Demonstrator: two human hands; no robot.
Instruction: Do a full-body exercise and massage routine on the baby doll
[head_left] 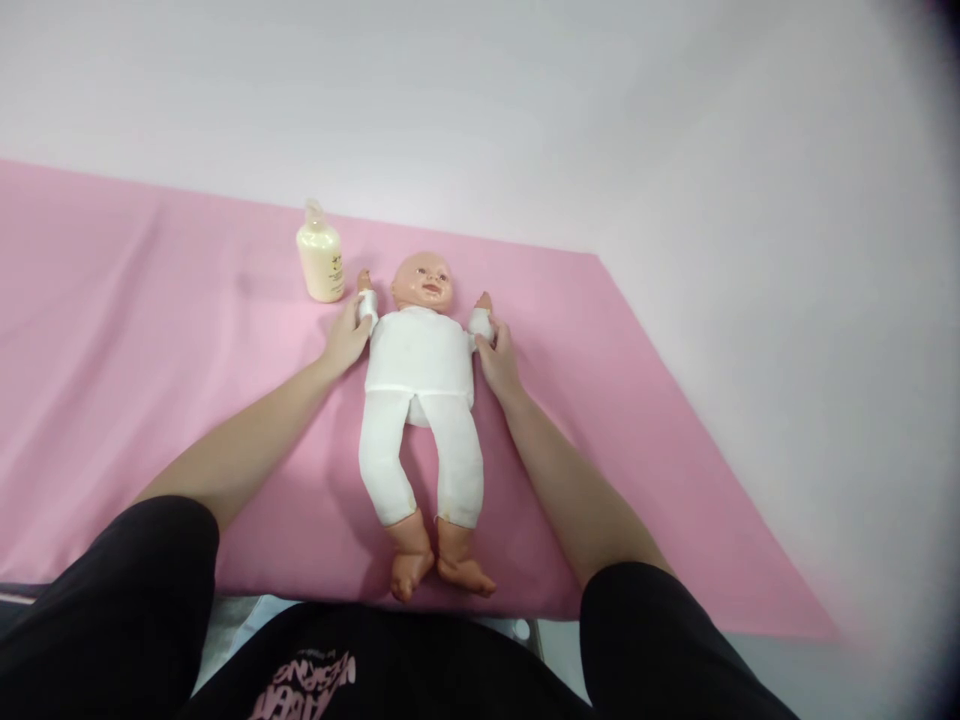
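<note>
A baby doll (pixel 421 355) in a white cloth suit lies on its back on the pink sheet, head towards the wall and bare feet towards me. Both its arms are bent upwards beside its head. My left hand (pixel 347 338) is closed round the doll's arm on the left side, at the white sleeve. On the other side, my right hand (pixel 499 358) grips the doll's other sleeved arm, thumb in front. Some of my fingers are hidden behind the doll's arms.
A pump bottle (pixel 321 262) of pale yellow liquid stands left of the doll's head, close to my left hand. The pink sheet (pixel 187 400) covers the table, with soft folds at left. A white wall (pixel 480 120) rises behind its far edge.
</note>
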